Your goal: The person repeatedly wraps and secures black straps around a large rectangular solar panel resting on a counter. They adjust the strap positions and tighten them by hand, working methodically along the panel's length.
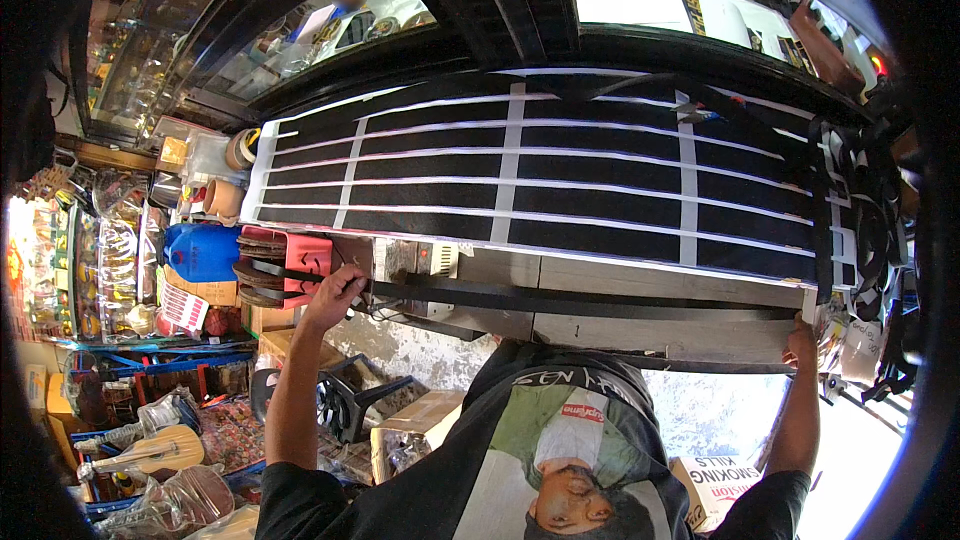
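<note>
A long black strap [600,304] is stretched from side to side in front of me. My left hand [338,294] is closed in a fist around its left part, and a short length runs on past the fist to the left. My right hand [799,342] is at the strap's right end, fingers pinched on it beside the table's right corner. Just beyond the strap lies a wide white board [504,192] with rows of black strips across it, crossed by several pale bands. Loose black straps [868,205] hang in a tangle at the board's right end.
The grey wooden table [590,335] shows along its near edge. To the left stand a pink basket [312,265] with brown rolls or discs and a blue container [200,252]. Dark-framed glass panes [340,15] rise behind the board. Small guitar-shaped instruments [150,452] lie at lower left.
</note>
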A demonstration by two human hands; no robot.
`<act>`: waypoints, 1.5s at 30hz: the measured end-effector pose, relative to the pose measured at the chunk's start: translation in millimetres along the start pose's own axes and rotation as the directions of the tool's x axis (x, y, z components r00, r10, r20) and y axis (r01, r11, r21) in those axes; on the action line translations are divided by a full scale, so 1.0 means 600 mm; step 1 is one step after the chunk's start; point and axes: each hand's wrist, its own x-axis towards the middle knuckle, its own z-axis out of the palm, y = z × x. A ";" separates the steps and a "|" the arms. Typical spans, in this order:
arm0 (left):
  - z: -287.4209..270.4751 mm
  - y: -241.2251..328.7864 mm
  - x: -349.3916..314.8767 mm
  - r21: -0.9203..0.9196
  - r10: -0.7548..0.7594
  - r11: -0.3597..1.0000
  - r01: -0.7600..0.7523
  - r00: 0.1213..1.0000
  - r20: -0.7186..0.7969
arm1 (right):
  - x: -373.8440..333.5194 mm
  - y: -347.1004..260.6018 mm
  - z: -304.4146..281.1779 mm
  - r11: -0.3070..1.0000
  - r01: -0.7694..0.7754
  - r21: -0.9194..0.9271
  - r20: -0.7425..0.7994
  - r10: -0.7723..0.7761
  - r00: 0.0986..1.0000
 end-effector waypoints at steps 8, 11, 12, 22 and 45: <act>0.001 0.003 0.001 0.011 0.005 1.000 -0.005 1.000 -0.012 | 0.008 -0.006 -0.006 0.998 -0.055 0.026 0.111 0.052 0.992; 0.003 0.005 0.000 0.033 -0.008 0.999 0.009 1.000 -0.021 | 0.030 0.013 0.005 1.000 -0.026 0.013 0.074 0.025 0.997; 0.002 0.006 0.000 0.038 0.015 0.999 -0.014 0.999 -0.029 | 0.036 0.022 0.010 1.000 0.002 0.002 0.043 -0.002 0.999; 0.007 0.001 0.001 0.033 0.033 0.999 -0.031 0.997 -0.066 | 0.083 0.052 0.014 0.974 -0.185 0.134 0.171 0.161 0.972; 0.011 0.006 0.001 0.034 0.007 0.999 -0.005 0.997 -0.074 | 0.007 -0.007 -0.006 0.988 -0.152 0.040 0.132 0.145 0.981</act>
